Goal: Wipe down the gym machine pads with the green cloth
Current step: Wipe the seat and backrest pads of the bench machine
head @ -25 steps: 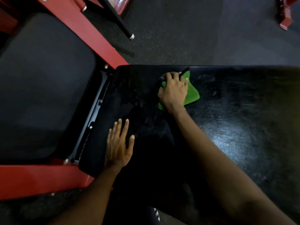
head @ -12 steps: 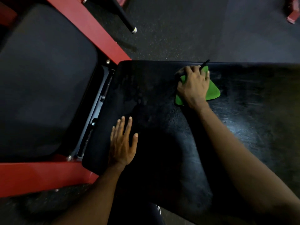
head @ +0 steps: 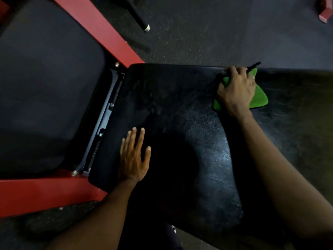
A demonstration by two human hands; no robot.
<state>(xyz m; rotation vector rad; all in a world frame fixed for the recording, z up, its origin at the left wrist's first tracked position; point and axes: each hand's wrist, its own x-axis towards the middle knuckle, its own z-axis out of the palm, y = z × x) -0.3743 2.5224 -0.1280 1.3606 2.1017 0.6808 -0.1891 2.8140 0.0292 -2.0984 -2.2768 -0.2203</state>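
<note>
The left hand (head: pixel 134 159) lay flat on the black pad (head: pixel 180 105) near its left end, palm down, fingers straight and close together, thumb spread a little to the side. It held nothing and only rested on the surface. The right hand (head: pixel 236 91) was stretched out to the far edge of the same pad, on top of the green cloth (head: pixel 259 96). Its fingers were bent down over the cloth at that edge and the thumb was tucked in at the left, so the hand gripped the cloth while pressing it against the pad. A thin dark strip stuck out past the fingertips; what it was could not be told.

The cloth was bright green and bunched under the palm, with a rounded flap showing to the right of the hand and a small corner at the left by the wrist. The pad around it looked glossy and grainy, with a pale sheen between the two arms. A second pad (head: pixel 45 87), duller, sat to the left, set in a red frame (head: pixel 99 29). A black bar (head: pixel 138 17) with a metal tip hung over the dark floor (head: pixel 198 33).
</note>
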